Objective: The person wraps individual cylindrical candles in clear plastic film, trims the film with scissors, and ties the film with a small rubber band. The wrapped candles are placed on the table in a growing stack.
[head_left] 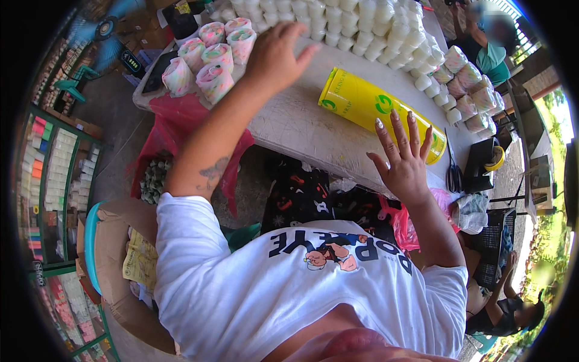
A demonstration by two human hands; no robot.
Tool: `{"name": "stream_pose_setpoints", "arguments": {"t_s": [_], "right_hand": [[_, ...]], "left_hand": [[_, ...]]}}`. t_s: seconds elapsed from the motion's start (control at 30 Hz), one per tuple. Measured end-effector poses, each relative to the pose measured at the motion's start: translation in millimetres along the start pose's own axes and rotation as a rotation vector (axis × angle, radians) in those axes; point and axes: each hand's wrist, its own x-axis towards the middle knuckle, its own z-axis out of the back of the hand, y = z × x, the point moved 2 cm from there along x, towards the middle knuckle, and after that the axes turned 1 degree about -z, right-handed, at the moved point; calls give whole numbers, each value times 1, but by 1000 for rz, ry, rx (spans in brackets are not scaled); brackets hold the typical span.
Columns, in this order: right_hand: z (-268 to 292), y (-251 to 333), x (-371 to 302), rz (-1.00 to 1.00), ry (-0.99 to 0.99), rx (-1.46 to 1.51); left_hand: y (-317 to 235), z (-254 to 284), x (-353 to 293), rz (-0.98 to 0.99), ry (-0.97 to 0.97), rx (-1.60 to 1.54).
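My left hand point(278, 57) reaches over the table with nothing in it, thumb apart from the fingers. It is beside several wrapped rolls point(217, 57) in white, pink and green pattern, standing upright at the table's left end. Farther back, stacks of white cup-shaped pieces point(362, 27) line the far side. My right hand point(407, 160) has its fingers spread at the right half of a thick yellow roll of plastic wrap point(362, 102), which lies slantwise on the table. Its fingertips overlap the roll; whether they press on it I cannot tell.
Black scissors point(453, 172) lie right of the roll, near a black tape dispenser point(485, 166). More patterned rolls point(473, 84) are stacked at the far right. A red plastic bag point(175, 130) hangs off the table's left end. Two other people point(503, 317) are at the right.
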Motion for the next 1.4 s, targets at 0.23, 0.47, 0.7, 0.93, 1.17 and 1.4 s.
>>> {"name": "stream_pose_setpoints", "arguments": {"t_s": [0.23, 0.47, 0.7, 0.93, 1.17, 1.4], "right_hand": [[-13, 1, -46, -201, -109, 135], [-2, -16, -53, -299, -129, 162], [-9, -27, -61, -296, -216, 314], [51, 8, -16, -191, -332, 624], [8, -2, -29, -145, -148, 642], [-22, -9, -32, -87, -114, 368]], "left_hand": [[95, -42, -4, 727, 940, 719], [126, -48, -22, 794, 741, 621], [73, -23, 3, 700, 532, 449], [-128, 31, -12, 603, 237, -1270], [-171, 4, -72, 364, 282, -981], [-104, 46, -89, 516, 1652, -979]]}}
